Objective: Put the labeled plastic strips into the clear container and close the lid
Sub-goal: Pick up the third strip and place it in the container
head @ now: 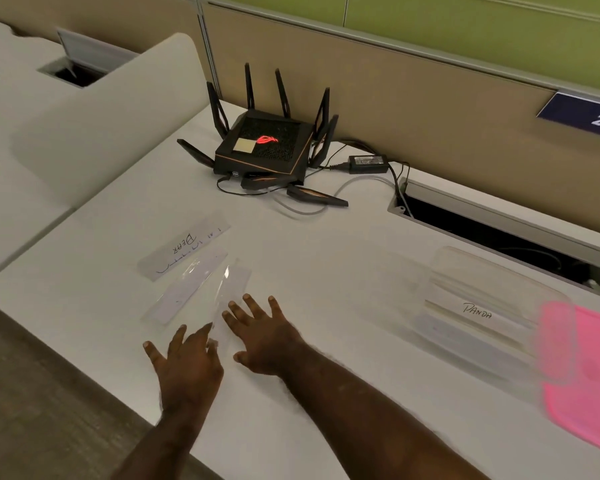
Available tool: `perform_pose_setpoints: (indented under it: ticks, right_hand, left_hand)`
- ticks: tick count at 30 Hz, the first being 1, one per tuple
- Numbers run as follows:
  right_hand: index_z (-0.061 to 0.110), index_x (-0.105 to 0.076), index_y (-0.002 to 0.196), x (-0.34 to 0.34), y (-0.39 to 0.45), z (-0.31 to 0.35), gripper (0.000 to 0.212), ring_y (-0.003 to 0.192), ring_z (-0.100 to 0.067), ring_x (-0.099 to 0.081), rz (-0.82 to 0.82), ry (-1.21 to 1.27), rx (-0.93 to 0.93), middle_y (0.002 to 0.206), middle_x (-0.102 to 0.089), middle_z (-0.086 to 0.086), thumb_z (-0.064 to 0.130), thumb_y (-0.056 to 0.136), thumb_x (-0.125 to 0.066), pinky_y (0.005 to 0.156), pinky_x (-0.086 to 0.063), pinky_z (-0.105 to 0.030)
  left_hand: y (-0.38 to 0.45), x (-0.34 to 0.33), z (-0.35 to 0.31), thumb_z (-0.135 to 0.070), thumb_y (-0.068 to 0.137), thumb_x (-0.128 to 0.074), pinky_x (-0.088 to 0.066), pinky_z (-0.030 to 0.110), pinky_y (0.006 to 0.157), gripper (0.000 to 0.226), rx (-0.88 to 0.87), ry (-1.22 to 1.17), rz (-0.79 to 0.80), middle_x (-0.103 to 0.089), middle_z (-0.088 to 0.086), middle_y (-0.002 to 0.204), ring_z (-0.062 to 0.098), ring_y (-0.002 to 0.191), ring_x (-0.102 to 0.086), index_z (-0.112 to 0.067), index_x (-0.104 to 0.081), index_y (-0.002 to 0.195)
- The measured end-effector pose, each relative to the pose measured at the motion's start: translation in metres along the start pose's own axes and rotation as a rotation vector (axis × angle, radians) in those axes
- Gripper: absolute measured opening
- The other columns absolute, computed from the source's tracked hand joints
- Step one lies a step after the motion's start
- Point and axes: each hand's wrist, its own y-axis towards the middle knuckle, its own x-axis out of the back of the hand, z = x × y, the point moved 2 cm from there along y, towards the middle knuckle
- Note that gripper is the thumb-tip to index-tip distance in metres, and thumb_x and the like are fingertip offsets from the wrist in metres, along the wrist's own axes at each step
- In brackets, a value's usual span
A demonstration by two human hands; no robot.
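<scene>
Matt white desk (326,258), smooth all over. Clear glossy plastic strips (201,285) at near left catch the light — the clear container (478,306) at right looks the same plastic. Pink lid (589,375) — smooth, matt. Far off, a black plastic router (262,147), mesh-textured top.

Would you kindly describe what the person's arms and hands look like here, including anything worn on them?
Both forearms are bare as far as the frame shows: no sleeves, gloves, watch or bracelet. The left hand and right hand show no rings that I can make out. Fine hair shows along the forearms, and the fingernails look short.
</scene>
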Motion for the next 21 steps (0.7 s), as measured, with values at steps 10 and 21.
perform_pose_setpoints:
  ticks: [10,21]
  right_hand:
    - [0.024,0.004,0.154,0.021,-0.021,-0.054,0.085,0.15,-0.025,0.007,-0.192,0.011,-0.126,0.164,0.004,-0.003,0.027,0.094,-0.056,0.116,-0.004,-0.059]
    - [0.026,-0.008,0.155,0.064,-0.083,-0.143,0.08,0.15,-0.021,0.004,-0.315,-0.068,-0.321,0.164,-0.004,0.004,0.002,0.093,-0.052,0.119,-0.012,-0.05]
  left_hand:
    - [0.024,0.035,-0.027,-0.011,0.094,-0.055,-0.003,0.057,0.118,0.023,0.005,-0.411,0.111,-0.074,-0.007,0.1,0.018,0.116,-0.06,-0.017,-0.066,0.114]
    - [0.038,0.07,-0.088,-0.008,0.094,-0.055,-0.044,0.016,0.087,0.024,-0.103,-0.918,0.611,-0.077,-0.002,0.095,-0.001,0.099,-0.066,-0.024,-0.072,0.102]
